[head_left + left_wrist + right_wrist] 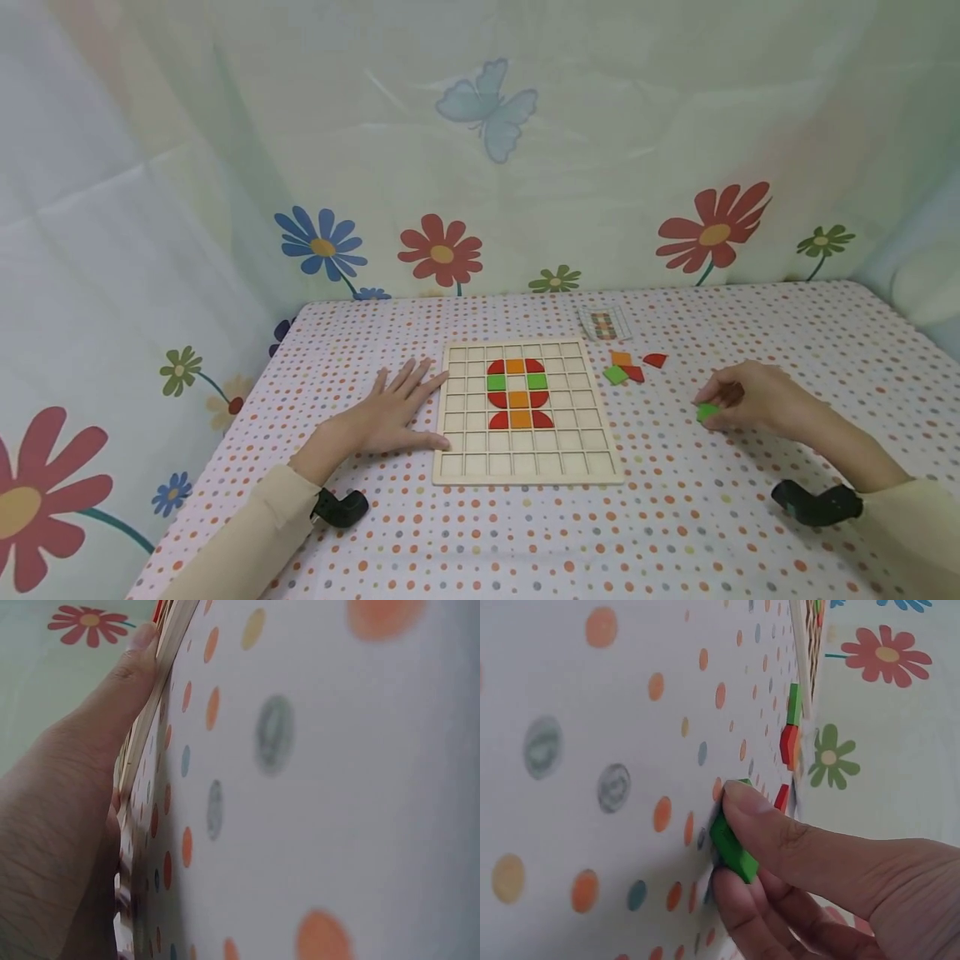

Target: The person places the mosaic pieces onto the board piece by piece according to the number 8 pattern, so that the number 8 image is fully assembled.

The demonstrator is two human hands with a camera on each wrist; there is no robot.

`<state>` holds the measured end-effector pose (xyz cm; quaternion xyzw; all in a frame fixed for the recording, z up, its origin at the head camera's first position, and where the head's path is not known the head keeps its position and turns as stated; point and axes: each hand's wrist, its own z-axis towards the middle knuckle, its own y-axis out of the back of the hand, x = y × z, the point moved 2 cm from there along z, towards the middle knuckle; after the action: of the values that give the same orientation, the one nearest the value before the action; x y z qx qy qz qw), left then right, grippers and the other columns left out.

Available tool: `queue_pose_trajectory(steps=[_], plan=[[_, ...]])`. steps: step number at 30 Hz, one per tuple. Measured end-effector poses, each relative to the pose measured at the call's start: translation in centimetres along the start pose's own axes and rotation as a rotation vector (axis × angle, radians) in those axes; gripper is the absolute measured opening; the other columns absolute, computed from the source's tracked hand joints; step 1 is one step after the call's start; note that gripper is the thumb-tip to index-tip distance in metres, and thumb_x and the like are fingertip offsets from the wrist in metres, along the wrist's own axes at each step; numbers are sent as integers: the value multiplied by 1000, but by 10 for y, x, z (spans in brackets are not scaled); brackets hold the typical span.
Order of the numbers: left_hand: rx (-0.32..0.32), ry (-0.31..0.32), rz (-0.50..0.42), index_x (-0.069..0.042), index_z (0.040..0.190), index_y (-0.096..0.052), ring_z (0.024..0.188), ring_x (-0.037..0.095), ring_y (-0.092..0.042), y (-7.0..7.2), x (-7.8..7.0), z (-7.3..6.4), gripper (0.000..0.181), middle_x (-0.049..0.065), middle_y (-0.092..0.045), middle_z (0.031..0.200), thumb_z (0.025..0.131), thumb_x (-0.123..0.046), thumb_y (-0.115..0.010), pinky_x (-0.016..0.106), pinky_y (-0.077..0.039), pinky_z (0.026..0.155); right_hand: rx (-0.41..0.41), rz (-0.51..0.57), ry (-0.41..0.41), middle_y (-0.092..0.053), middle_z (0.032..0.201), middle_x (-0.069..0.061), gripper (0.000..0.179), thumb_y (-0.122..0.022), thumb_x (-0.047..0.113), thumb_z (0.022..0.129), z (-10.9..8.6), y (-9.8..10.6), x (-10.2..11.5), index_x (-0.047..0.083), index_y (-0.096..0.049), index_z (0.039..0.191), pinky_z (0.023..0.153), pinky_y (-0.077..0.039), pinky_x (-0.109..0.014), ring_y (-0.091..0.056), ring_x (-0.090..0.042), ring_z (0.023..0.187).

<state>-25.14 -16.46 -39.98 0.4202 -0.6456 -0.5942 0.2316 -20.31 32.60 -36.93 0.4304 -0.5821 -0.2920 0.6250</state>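
My right hand [757, 402] pinches a green tile [733, 841] between thumb and fingers, low over the dotted cloth and right of the loose pieces. A wooden grid board [528, 462] lies at the middle of the table, with red, orange and green tiles set in its cells. One cell within that pattern, between two green tiles, is bare wood. My left hand [390, 410] lies flat with spread fingers at the board's left edge, thumb tip on the rim. In the left wrist view the thumb [124, 690] rests along the board's side.
Right of the board lie loose tiles: an orange one [621, 358], a green square [616, 375], a red piece [634, 373] and a red quarter-round [655, 360]. Behind them is a small pattern card [604, 323]. A flowered curtain [585, 167] hangs behind the table.
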Motion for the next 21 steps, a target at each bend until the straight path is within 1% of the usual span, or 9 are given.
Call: queue_pose_trajectory(steps=[4, 7, 9, 12, 14, 17, 21], plan=[[0, -3, -6, -26, 171, -9, 161, 36, 4, -1, 0, 0, 106, 12, 2, 176, 92, -80, -55, 68, 3, 124, -43, -4, 18, -70, 83, -1, 24, -94, 3, 73, -4, 0, 2, 1, -77, 90, 64, -52, -27, -63, -16, 76], [-2, 0, -5, -26, 171, -9, 161, 35, 5, -1, 1, 0, 106, 11, 3, 176, 92, -80, -54, 68, 3, 124, -44, -23, 47, -70, 82, 0, 22, -93, 0, 72, -6, 1, 8, 2, -76, 86, 62, -51, -26, -63, -16, 75], [-3, 1, -4, -26, 171, -9, 161, 35, 5, 0, 1, 0, 106, 11, 3, 176, 91, -81, -54, 68, 3, 124, -30, -34, 74, -71, 81, 0, 21, -92, -3, 72, -7, 0, 16, 2, -76, 85, 62, -52, -27, -65, -17, 74], [2, 4, -3, -27, 171, -8, 161, 35, 5, 0, 1, 1, 107, 11, 3, 176, 91, -82, -53, 67, 3, 124, -17, -37, 129, -73, 83, -1, 19, -90, -6, 74, -7, -5, 37, 2, -79, 88, 64, -56, -28, -67, -18, 75], [2, 4, -2, -27, 171, -9, 161, 35, 5, 0, 1, 1, 107, 11, 3, 176, 90, -83, -53, 67, 3, 124, -21, -17, 169, -74, 87, 0, 18, -88, -4, 77, -7, -10, 55, 3, -81, 92, 65, -57, -27, -67, -17, 77], [1, 10, -3, -28, 171, -9, 161, 34, 5, -1, 1, 2, 107, 10, 3, 176, 91, -82, -53, 67, 3, 124, -20, 41, 244, -74, 91, 3, 19, -87, -2, 80, -3, -19, 84, 4, -83, 99, 69, -58, -26, -64, -14, 81], [4, 16, 1, -29, 170, -8, 161, 33, 5, -1, 1, 3, 107, 9, 4, 176, 90, -83, -53, 67, 4, 124, 29, 124, 330, -72, 93, 7, 19, -84, 0, 85, 5, -34, 121, 6, -84, 104, 73, -58, -24, -62, -10, 84]])
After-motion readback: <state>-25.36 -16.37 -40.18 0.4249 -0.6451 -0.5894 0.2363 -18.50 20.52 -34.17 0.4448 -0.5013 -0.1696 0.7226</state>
